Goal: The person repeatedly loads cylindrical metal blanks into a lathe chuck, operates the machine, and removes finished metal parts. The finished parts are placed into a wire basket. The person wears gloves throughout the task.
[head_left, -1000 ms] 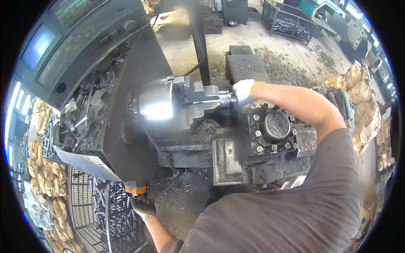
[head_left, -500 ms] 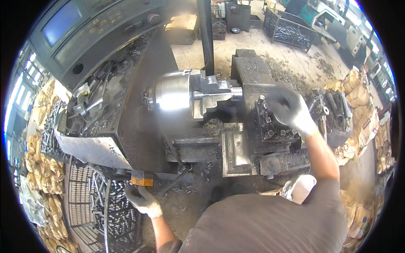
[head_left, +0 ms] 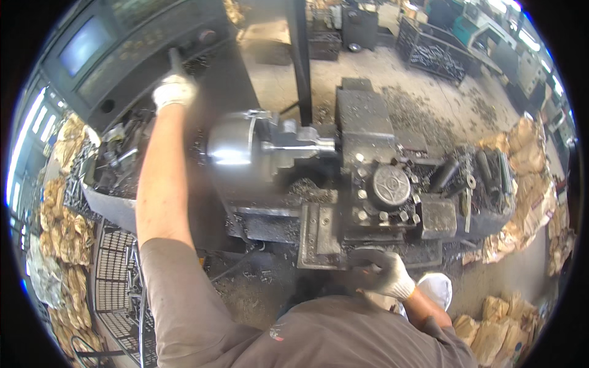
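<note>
And there was the panel [head_left: 138, 52], dark and slanted at upper left, its screen [head_left: 84, 48] glowing blue, its buttons blurred! Below and rightward sat the chuck [head_left: 236, 144], round and silvery, glare across its side, the part [head_left: 326, 145] showing at its stepped jaws, a short bright bar lying level! Then, right of it, the tool post [head_left: 391, 185], dark and blocky, bolts ringing its round cap

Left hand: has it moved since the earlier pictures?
Yes, upward in the picture: the left hand went from below the chuck to above it.
</note>
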Available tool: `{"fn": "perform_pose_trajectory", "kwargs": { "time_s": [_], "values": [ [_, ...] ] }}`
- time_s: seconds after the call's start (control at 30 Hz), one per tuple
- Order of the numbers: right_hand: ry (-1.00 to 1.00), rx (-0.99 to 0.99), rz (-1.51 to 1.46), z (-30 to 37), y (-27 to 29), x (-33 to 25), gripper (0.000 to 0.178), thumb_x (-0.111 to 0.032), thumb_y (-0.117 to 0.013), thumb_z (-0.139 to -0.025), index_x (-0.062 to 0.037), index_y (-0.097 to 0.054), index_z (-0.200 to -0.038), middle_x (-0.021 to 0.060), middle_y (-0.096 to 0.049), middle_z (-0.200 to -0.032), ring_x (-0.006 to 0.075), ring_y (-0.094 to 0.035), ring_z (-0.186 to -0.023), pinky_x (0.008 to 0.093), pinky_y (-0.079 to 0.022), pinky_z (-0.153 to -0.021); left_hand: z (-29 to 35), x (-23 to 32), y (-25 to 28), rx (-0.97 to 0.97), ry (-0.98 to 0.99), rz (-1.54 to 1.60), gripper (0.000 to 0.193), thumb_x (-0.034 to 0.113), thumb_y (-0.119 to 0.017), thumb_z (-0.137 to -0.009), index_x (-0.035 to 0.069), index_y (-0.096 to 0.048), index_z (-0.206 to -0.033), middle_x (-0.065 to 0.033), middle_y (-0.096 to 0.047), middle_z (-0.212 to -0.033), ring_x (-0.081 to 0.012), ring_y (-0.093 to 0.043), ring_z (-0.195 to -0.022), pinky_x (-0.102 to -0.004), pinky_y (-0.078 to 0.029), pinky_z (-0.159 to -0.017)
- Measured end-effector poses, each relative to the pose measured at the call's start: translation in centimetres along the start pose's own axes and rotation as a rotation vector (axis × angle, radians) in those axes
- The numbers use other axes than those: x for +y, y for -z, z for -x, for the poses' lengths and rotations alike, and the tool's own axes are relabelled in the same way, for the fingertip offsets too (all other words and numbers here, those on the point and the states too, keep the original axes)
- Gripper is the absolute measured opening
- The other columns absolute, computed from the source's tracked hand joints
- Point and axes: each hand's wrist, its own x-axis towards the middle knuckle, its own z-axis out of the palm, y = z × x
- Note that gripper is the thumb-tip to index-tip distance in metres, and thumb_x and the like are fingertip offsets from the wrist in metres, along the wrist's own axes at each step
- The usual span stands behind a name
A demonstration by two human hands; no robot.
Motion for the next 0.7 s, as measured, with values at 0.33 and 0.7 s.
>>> {"fn": "perform_pose_trajectory", "kwargs": {
  "time_s": [0.33,0.7],
  "values": [
    [0.036,-0.573,0.044,-0.8,-9.7,1.3,0.036,-0.013,-0.078,-0.089,-0.0046,-0.073,-0.124,0.0135,-0.078,-0.094,0.0242,-0.076,-0.079,0.0367,-0.061,-0.074,47.9,-0.7,-5.9,-0.407,-0.028,0.678,0.025,0.028,-0.072,-0.096,0.008,-0.077,-0.11,-0.0238,-0.077,-0.102,-0.0437,-0.076,-0.089,-0.0517,-0.061,-0.08],
    [0.388,-1.241,0.541,3.0,-33.9,11.3,0.037,-0.03,-0.075,-0.089,-0.008,-0.078,-0.118,0.0193,-0.08,-0.102,0.0346,-0.078,-0.097,0.0431,-0.061,-0.088,133.2,-6.6,10.6,-1.237,1.595,0.072,0.028,0.025,-0.063,-0.096,0.013,-0.084,-0.11,-0.0152,-0.079,-0.122,-0.033,-0.077,-0.114,-0.0452,-0.062,-0.096]
  ]
}}
